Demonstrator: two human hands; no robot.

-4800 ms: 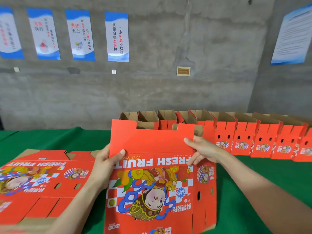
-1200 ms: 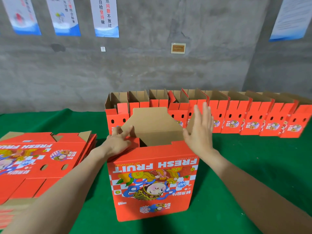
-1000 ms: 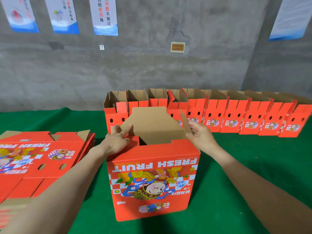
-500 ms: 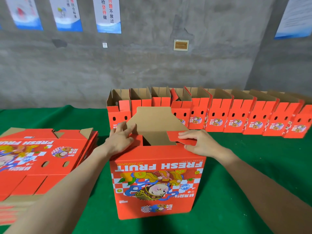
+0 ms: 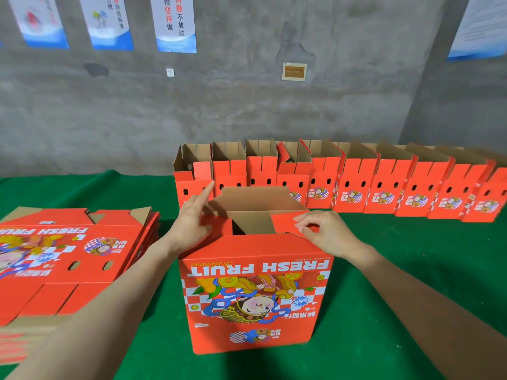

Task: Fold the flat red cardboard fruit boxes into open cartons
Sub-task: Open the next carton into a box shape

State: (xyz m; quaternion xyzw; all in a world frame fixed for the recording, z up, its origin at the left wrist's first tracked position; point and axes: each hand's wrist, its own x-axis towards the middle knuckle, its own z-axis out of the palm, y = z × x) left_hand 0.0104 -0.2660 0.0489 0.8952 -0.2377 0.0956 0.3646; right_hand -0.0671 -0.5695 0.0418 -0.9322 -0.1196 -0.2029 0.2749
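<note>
The right hand (image 5: 326, 231) has curled to pinch the right flap (image 5: 285, 223); the left hand (image 5: 192, 223), uncurled, presses the left flap (image 5: 220, 229). Released early, either could spring up.

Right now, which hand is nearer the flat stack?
Left. Left hand sits at the open box's left edge, toward the flat stack; right hand pinches the right flap, across the box.

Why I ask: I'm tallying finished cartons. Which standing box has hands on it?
The near box, alone in front, print upside down: left hand and right hand are on its flaps. The row behind is untouched.
</note>
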